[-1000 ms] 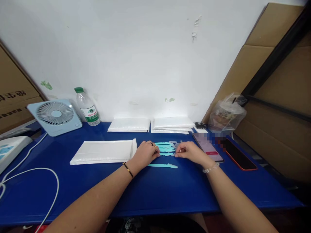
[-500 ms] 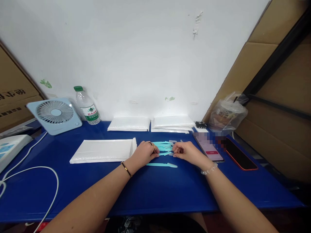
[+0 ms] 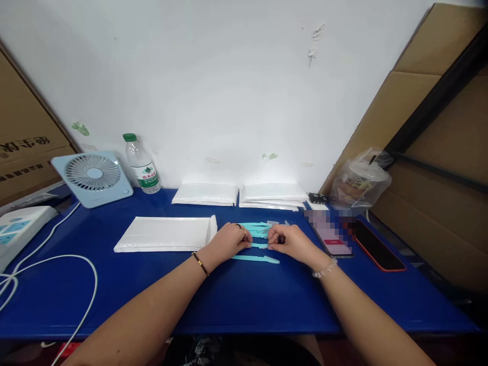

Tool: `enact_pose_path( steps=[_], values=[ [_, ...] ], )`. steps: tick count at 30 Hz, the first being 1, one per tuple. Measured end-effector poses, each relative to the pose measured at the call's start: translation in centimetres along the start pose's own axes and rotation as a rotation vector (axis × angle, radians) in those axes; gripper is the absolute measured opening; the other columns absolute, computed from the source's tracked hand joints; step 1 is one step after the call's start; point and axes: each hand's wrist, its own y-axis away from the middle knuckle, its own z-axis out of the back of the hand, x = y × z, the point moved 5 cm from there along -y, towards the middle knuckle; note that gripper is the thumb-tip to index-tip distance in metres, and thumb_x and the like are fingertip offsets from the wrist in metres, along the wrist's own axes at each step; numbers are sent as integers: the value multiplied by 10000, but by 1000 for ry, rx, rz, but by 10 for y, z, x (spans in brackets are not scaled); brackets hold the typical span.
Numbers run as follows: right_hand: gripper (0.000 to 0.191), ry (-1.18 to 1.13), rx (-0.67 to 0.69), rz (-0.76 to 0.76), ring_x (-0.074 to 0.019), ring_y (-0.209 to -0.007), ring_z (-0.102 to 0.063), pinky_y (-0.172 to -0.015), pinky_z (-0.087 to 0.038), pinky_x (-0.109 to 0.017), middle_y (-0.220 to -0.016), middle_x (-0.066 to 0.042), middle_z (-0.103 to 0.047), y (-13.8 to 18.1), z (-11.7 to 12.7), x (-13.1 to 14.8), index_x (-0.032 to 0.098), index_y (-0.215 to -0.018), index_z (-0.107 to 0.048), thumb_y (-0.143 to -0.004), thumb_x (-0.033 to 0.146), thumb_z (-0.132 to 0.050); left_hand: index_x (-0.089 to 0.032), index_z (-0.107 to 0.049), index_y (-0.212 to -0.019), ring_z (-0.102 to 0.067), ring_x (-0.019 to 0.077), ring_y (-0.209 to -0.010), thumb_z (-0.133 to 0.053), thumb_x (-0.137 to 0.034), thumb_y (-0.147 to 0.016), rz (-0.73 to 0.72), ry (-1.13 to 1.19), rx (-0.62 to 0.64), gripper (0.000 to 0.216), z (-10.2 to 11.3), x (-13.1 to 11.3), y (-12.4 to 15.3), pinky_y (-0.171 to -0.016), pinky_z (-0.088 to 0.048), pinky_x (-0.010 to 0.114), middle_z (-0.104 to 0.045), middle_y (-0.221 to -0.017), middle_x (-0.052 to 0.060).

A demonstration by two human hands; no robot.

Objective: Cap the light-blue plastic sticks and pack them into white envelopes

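Observation:
Between my two hands lies a slim teal eyebrow razor [image 3: 259, 246] with a pale, clear-looking tip. My left hand [image 3: 231, 239] is closed, thumb and fingertips pinching its left end. On the other end, my right hand [image 3: 288, 242] pinches near the tip with fingers curled in. Just behind is a loose group of teal razors [image 3: 256, 230], partly covered by the hands. Closer to the front edge, a single teal razor [image 3: 257, 258] rests on the blue table. A white padded envelope [image 3: 163, 234] lies left of my left hand, its open end facing the hand.
Two stacks of white envelopes, a left stack [image 3: 206, 194] and a right stack [image 3: 272, 192], sit by the wall. At left are a fan [image 3: 93, 175], a water bottle [image 3: 145, 168], a power strip [image 3: 23, 229] and cables. Phones [image 3: 379, 246] and a bagged cup [image 3: 358, 180] occupy the right.
My right hand has shifted slightly left, its fingertips closer to my left hand on the razor. That razor sits a little farther from the group behind. The camera view has moved slightly.

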Motion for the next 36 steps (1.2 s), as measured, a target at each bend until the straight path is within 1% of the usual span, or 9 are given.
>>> enact_pose_path(
  steps=[4,9,12,17,22,25,29,32,36],
  values=[
    [155,-6,-14,-1,-162,-687,-641,-652,-500,-277,-709,0,-663,1,2,1,205,-830,-601,-747,316,-669,-213,-671,-826,-604,144,-787,-630,-262,-805,-33,15,18,67,0,-3,2,-708,-402,243,-686,-822,-11],
    [139,280,-321,-20,-153,-664,-569,-613,-453,-272,-759,-24,-602,-2,29,-13,202,-838,-637,-817,325,-574,-225,-648,-949,-575,187,-924,-640,-318,-800,64,-134,-143,177,12,6,1,-757,-394,294,-633,-994,25],
    [138,408,-296,-1,-160,-728,-574,-657,-459,-271,-850,-39,-584,-9,23,-16,209,-881,-651,-800,301,-588,-219,-646,-941,-563,191,-944,-601,-319,-827,92,-171,-144,158,11,12,-1,-754,-385,300,-622,-1000,33],
    [152,530,-262,6,-160,-710,-575,-662,-449,-271,-819,-54,-587,-16,12,-13,191,-770,-638,-839,253,-517,-208,-646,-882,-558,180,-919,-545,-305,-863,102,-195,-130,142,10,12,-2,-746,-364,302,-618,-940,25],
    [214,262,-265,-22,-162,-681,-596,-628,-460,-274,-806,-43,-650,-7,27,-17,200,-882,-642,-876,343,-483,-201,-645,-850,-549,182,-909,-470,-289,-904,115,-200,-151,202,14,9,-2,-726,-341,307,-626,-913,28],
    [287,119,-248,-20,-183,-765,-624,-679,-479,-290,-880,-56,-682,1,38,-17,201,-948,-669,-873,412,-490,-202,-634,-841,-551,183,-894,-463,-279,-905,159,-163,-170,198,18,11,-2,-712,-334,308,-631,-918,20],
    [300,83,-204,-23,-189,-789,-625,-686,-483,-295,-899,-59,-685,4,39,-13,209,-966,-694,-866,419,-506,-197,-628,-827,-558,179,-865,-446,-285,-910,201,-116,-180,219,19,16,-2,-696,-336,310,-630,-906,16],
    [293,72,-182,-15,-180,-753,-623,-677,-482,-294,-874,-55,-683,1,33,-11,201,-963,-698,-865,405,-512,-193,-629,-827,-562,181,-881,-451,-289,-909,203,-104,-182,219,18,16,-2,-706,-343,313,-629,-903,20],
    [275,70,-156,7,-195,-818,-624,-711,-480,-302,-921,-64,-688,-4,24,-8,199,-948,-705,-860,389,-527,-192,-635,-842,-567,180,-889,-461,-285,-905,184,-95,-175,207,18,11,-3,-718,-352,312,-632,-900,24]
  ],
)
